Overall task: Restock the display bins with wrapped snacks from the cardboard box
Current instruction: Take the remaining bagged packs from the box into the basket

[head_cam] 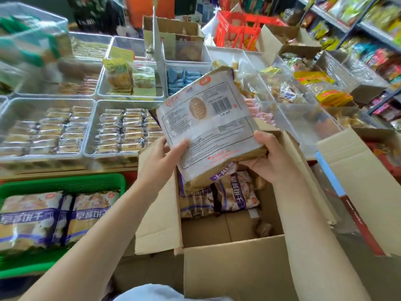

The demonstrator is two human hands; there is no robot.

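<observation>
I hold a large biscuit pack [208, 118] tilted above the open cardboard box [234, 263], its printed back with a barcode facing me. My left hand [162, 161] grips the pack's lower left edge, thumb on top. My right hand [271, 159] grips its lower right corner from the side and beneath. More purple-and-white packs [234, 192] lie in the far part of the box. A green basket [65, 183] at the lower left holds two of the same packs [52, 216].
Clear display bins [91, 129] with rows of small wrapped snacks cover the table ahead. A bin of blue wrappers [180, 80] lies behind the pack. Red crate [240, 29] and cardboard boxes stand at the back. Stocked shelves [373, 40] run along the right; box flap [360, 181] juts right.
</observation>
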